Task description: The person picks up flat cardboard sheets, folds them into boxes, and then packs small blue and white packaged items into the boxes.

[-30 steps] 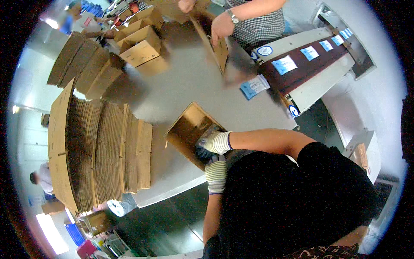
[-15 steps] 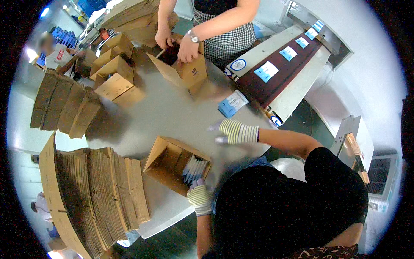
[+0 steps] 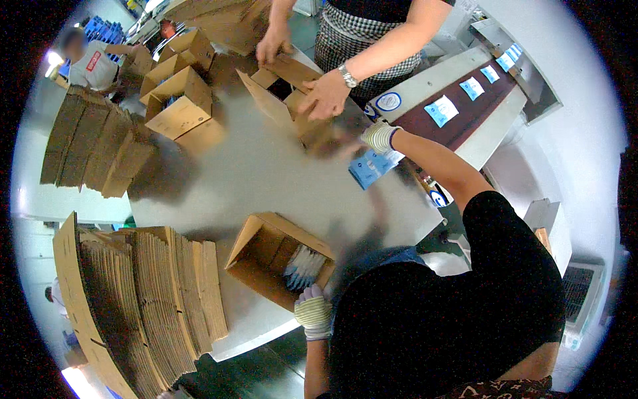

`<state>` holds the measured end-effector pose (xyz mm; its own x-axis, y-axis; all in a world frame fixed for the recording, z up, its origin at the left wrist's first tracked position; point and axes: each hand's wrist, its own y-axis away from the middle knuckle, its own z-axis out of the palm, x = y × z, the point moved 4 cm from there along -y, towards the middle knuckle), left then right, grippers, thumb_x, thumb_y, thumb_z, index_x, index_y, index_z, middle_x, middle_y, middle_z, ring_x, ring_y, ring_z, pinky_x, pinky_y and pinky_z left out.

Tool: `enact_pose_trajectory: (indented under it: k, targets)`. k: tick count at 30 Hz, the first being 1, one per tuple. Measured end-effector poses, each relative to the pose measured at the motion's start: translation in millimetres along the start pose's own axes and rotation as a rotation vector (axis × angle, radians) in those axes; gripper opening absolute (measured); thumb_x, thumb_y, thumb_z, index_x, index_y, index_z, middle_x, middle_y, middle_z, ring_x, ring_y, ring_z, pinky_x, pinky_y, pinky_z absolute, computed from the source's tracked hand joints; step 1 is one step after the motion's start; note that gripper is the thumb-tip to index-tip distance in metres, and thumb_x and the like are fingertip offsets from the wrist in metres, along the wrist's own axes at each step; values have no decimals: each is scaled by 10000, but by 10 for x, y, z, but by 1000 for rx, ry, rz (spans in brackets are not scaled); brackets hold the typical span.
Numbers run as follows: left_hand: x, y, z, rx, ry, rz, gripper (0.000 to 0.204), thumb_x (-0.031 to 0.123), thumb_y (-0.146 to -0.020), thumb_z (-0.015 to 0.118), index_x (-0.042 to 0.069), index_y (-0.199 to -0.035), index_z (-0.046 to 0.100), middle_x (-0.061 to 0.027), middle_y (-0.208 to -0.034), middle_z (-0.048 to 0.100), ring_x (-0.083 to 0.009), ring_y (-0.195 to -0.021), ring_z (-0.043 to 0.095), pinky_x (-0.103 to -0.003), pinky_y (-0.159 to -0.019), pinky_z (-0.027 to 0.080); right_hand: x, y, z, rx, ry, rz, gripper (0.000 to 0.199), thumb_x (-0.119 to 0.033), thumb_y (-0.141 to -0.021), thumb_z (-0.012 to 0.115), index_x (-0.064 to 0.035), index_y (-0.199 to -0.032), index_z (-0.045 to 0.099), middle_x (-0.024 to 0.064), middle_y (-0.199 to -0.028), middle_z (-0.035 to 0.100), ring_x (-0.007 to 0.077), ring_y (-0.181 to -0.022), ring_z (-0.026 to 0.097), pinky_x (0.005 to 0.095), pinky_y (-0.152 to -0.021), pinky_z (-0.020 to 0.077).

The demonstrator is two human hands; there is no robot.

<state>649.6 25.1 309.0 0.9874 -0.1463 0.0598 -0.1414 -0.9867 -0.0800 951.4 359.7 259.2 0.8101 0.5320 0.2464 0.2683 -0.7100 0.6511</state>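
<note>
On the grey table, an open cardboard box [image 3: 266, 276] lies tilted before me, with a row of blue-and-white packets [image 3: 306, 267] at its right end. My left hand [image 3: 313, 311], in a striped glove with pale fingertips, grips the box's near rim beside the packets. My right hand [image 3: 380, 137], in a matching glove, is stretched out over the conveyor's near end, just above a blue-and-white packet [image 3: 371, 169]. Blur hides its fingers, so I cannot tell whether it touches the packet.
More packets [image 3: 441, 111] lie along the dark conveyor belt [image 3: 458, 130] at the right. Opposite, a co-worker's hands [image 3: 325, 96] work at another box [image 3: 272, 106]. Flattened cardboard stacks [image 3: 146, 292] stand at the left, with open boxes [image 3: 179, 110] farther back. Another person [image 3: 93, 66] is at far left.
My right hand has moved forward and right, from the near table to above the packet by the conveyor. My left hand stays at the box. The co-worker's hands have shifted on their box.
</note>
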Motion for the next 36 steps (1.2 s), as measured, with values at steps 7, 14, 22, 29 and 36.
enact_pose_trajectory:
  k: [7, 14, 22, 29, 36]
  targets:
    - [58, 6, 43, 15, 58, 55, 112, 186, -744, 564, 117, -825, 527, -49, -675, 507, -227, -592, 532, -374, -511, 417, 20, -331, 864, -44, -372, -28, 603, -344, -636, 727, -103, -1160, 550, 120, -1072, 608, 298, -1028, 570, 395, -856, 469]
    - [83, 36, -23, -47, 50, 29, 122, 246, -787, 545, 136, -776, 493, -33, -719, 522, -199, -654, 552, -344, -572, 437, -1110, 507, 1132, 77, -303, -135, 547, -348, -616, 713, 7, -1004, 564, 224, -1022, 597, 317, -934, 601, 412, -807, 483]
    - [148, 225, 171, -54, -40, 139, 64, 189, -781, 499, 139, -819, 488, -20, -759, 503, -162, -689, 532, -311, -565, 430, -1811, 1615, 306, 844, -664, -399, 929, -396, -547, 806, 55, -1226, 359, 245, -1056, 561, 349, -1008, 563, 385, -864, 459]
    - [239, 284, 99, 76, -54, 233, 108, 186, -790, 476, 123, -874, 502, -28, -769, 504, -171, -697, 534, -315, -577, 435, -2212, 2192, -989, 607, -1263, -763, 636, -258, -684, 700, 30, -1173, 413, 194, -1068, 562, 304, -952, 578, 374, -853, 463]
    - [285, 389, 164, 6, -89, 245, 146, 176, -784, 468, 112, -908, 512, -43, -819, 523, -195, -731, 543, -336, -594, 446, -3340, 978, -517, 559, -212, -386, 364, -201, -877, 388, -54, -1204, 453, 168, -1184, 508, 320, -1097, 493, 469, -896, 404]
